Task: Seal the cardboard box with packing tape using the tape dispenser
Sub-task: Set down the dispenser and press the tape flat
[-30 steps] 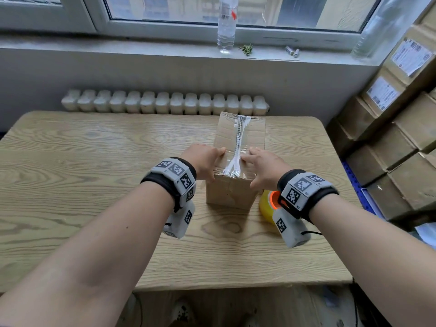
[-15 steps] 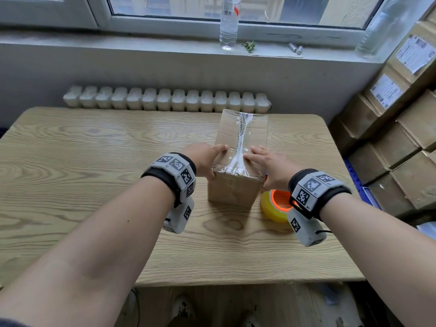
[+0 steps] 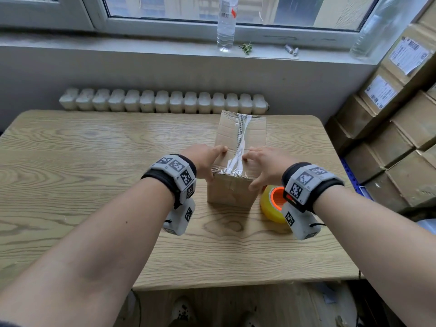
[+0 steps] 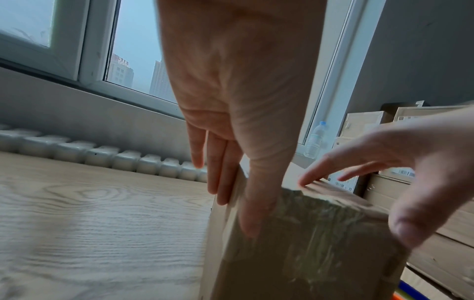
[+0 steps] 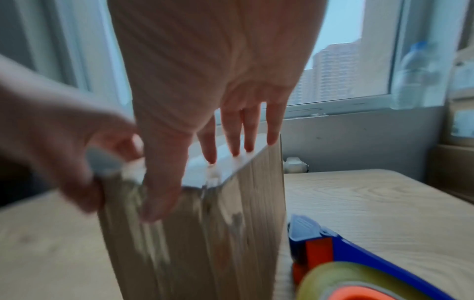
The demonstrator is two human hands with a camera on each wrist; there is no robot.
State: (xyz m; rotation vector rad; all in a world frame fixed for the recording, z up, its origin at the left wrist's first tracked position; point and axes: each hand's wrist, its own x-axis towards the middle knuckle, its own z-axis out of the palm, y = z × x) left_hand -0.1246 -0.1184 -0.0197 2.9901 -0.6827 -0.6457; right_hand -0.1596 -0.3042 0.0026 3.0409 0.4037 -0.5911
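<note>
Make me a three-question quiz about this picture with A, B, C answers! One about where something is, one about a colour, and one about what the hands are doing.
1. Where is the tape dispenser?
A. On the windowsill
B. On the table, beside the cardboard box, under the right wrist
C. On top of the box

2. What colour is the middle of the tape roll?
A. Orange
B. Green
C. White

3. What are the hands doing?
A. Holding the dispenser
B. Resting flat on the table
C. Touching the near end of the box, fingers on top and thumbs on the front

Answers:
1 B: the head view shows it on the wood right of the box.
2 A: the hub glows orange inside the yellowish roll.
3 C: the left hand and right hand both sit on the taped edge with straight fingers.
</note>
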